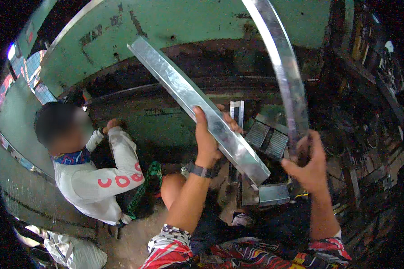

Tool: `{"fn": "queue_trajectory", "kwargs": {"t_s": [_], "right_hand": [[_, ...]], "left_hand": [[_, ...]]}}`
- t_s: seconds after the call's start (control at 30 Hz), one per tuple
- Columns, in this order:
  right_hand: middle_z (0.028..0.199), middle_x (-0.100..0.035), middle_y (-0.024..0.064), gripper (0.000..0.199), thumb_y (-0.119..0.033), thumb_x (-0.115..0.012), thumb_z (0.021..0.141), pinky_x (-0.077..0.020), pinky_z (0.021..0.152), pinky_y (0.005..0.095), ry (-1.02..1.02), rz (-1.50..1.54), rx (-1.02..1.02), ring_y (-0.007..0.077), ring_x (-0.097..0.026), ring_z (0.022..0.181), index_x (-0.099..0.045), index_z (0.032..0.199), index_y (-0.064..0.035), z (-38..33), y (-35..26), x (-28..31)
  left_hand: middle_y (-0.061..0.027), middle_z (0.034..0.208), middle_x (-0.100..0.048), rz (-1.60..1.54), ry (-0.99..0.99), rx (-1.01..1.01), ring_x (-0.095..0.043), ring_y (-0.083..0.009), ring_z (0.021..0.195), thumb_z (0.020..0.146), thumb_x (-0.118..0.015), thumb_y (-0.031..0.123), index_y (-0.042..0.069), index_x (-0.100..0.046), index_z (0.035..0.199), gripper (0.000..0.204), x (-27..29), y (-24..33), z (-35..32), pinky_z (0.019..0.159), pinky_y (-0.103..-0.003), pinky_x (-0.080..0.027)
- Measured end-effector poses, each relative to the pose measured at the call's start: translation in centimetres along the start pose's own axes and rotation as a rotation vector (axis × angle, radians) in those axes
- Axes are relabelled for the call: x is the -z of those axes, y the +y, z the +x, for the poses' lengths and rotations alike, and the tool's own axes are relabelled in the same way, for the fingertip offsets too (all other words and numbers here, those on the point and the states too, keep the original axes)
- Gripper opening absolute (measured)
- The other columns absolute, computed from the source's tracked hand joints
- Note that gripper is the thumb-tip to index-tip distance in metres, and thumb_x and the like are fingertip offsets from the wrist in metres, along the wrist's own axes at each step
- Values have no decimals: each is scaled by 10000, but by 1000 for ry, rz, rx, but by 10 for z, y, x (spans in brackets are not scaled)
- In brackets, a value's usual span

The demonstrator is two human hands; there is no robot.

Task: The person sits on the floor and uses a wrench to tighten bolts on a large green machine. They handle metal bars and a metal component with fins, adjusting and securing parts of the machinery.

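1. Head view, the channels. We hold two long galvanised steel channels. The left channel [197, 105] runs diagonally from upper left to lower right; the right channel [286, 74] stands steeper just to its right and curves toward the top edge only because the lens bends it.

2. Head view, the grips. Our left hand [207, 136] is closed around the left channel a little below its mid-length, thumb on the near face and fingers wrapped behind. Our right hand [307, 163] is closed on the lower end of the right channel; its fingertips are hidden behind the metal.

3. Head view, handling. We judge both pieces stiff and fairly light for their length, being thin folded sheet, yet awkward: a long piece gripped near one end wants to swing. The zinc faces look smooth and slippery, and the cut ends and folded edges are probably sharp, so the flat faces are the safer hold, close to mid-length.

4. Head view, surroundings. Below the left channel's lower end lie short offcuts [273, 193] and two ribbed grey panels [268, 136]. Left of the left channel a person in a white long-sleeved shirt [98, 179] crouches before the green wall [179, 22].
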State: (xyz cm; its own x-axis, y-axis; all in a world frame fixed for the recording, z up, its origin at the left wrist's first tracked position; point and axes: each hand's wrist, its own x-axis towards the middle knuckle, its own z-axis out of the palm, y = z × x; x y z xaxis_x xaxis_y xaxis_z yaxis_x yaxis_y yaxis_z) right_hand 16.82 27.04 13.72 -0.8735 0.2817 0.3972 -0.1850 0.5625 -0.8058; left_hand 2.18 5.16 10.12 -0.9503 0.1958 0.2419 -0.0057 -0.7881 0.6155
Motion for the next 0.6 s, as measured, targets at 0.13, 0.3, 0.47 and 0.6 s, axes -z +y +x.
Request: {"fn": "queue_trajectory", "kwargs": {"t_s": [0.13,0.3,0.47,0.6], "right_hand": [[1012,-571,48,738,-68,-773,647,-486,778,279,10,-175,-1,126,-566,868,-468,1316,-8,-5,6,41],[1101,-609,89,770,-63,-748,632,-501,881,318,-166,-332,-95,165,-599,988,-453,1338,19,-35,61,82],[1076,-611,96,786,-100,-754,626,-507,861,312,-134,-533,130,148,-607,954,-450,1337,36,-79,84,122],[1175,-595,164,876,-257,-774,609,-484,940,378,-162,-645,-1,245,-599,1073,-445,1369,31,-122,111,148]], "left_hand": [[-81,761,-562,-98,57,-22,-589,-264,667,872,-401,814,70,-512,1096,785,33,13,15,686,-460,-521],[-87,779,-567,-66,114,-139,-573,-273,679,846,-421,836,70,-527,1086,809,74,21,39,705,-470,-507],[-102,806,-562,-16,153,-211,-557,-271,717,840,-420,845,56,-521,1118,843,68,49,29,731,-455,-481],[-106,819,-570,31,165,-256,-558,-276,699,834,-433,845,49,-526,1122,852,64,50,19,719,-446,-469]]}}
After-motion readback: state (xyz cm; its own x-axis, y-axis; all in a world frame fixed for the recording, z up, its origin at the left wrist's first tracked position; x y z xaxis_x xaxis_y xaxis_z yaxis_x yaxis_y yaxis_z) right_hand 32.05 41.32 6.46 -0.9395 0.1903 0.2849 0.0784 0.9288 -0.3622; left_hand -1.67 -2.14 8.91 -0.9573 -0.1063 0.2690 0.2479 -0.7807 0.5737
